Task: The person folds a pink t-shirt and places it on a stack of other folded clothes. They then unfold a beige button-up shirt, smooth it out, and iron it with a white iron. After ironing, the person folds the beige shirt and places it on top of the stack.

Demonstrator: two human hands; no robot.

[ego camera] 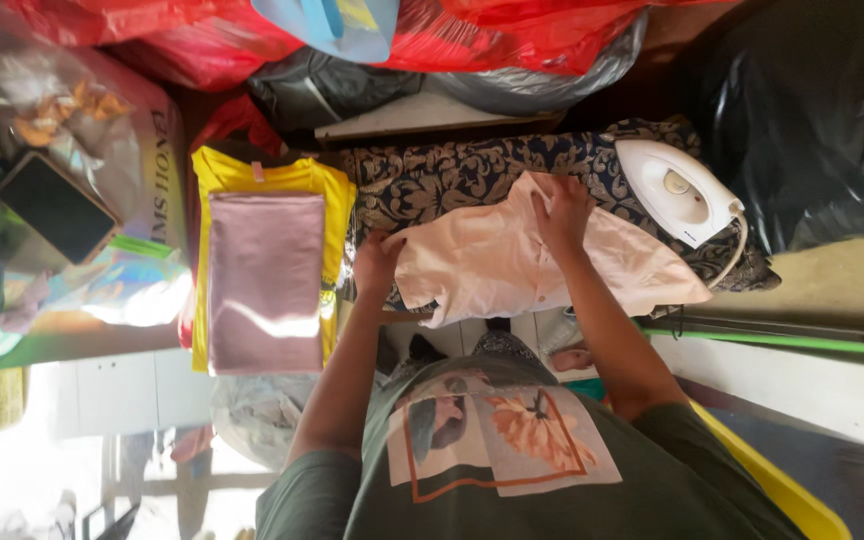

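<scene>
At nine o'clock lies a dark tablet (55, 206) on plastic bags. Right of it, a folded pink cloth (266, 280) rests on a yellow shirt (270, 178). Near centre, the left hand (376, 262) grips the edge of a pale pink shirt (512, 262), fingers curled closed on it. That shirt lies spread on a patterned board (452, 175). The right hand (563, 212) presses flat and open on its upper part. At two o'clock a white iron (677, 192) rests on the board, just beside the shirt.
</scene>
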